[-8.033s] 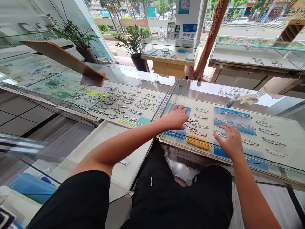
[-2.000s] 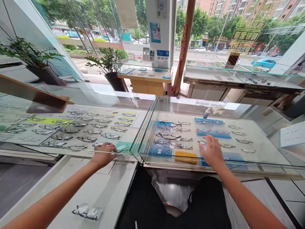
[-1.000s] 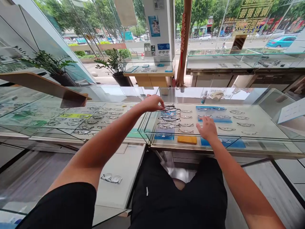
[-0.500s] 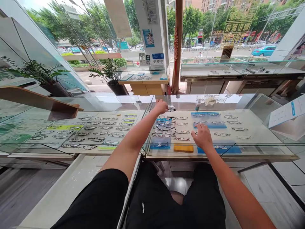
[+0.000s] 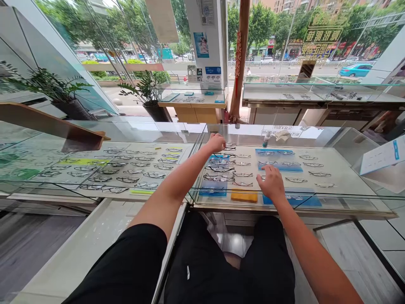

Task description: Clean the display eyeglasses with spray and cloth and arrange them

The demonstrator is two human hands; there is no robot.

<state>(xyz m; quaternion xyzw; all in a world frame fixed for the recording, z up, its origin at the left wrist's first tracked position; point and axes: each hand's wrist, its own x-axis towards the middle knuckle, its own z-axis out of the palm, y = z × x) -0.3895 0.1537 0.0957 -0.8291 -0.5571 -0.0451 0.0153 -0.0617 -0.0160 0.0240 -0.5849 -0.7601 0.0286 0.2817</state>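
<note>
Head view: left hand (image 5: 216, 142) curled, grip unclear, nearer glasses (image 5: 230, 148) at its three o'clock, lying crosswise; right hand (image 5: 272, 184) splayed

glass display case (image 5: 348, 169) with rows of eyeglasses (image 5: 218, 169)

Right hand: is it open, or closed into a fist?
Open. The right hand lies palm down with its fingers spread, beside rows of glasses.

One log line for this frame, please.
left hand: at dark-rimmed eyeglass frames, far row, grip unclear | right hand: open, over white display tray | yellow rectangular pad: near edge
</note>
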